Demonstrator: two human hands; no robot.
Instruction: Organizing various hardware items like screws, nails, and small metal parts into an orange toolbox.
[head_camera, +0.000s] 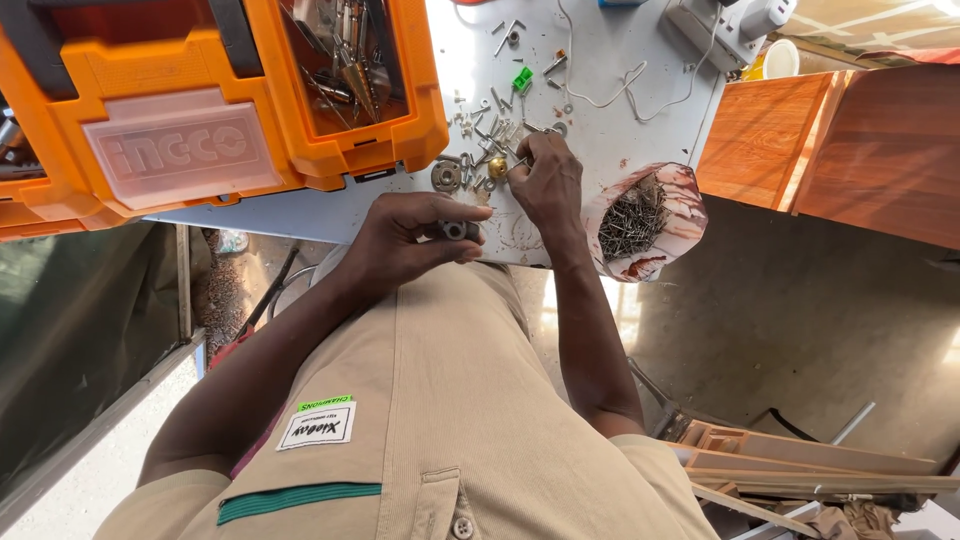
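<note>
My left hand (405, 240) grips a small dark round metal part (457, 231) at the near edge of the white table (620, 60). My right hand (548, 180) reaches into a scatter of screws and small hardware (485, 135) on the table, fingers pinched on a thin screw or bit. A brass fitting (497, 166) and a round metal washer (445, 176) lie just left of that hand.
An orange toolbox (200, 110) with bits and tools in an open compartment fills the left of the table. A torn bag of nails (640, 215) sits at the right edge. A white power strip (725, 25), loose wire, wooden cabinet (850, 150), and timber pieces (800, 465) lie around.
</note>
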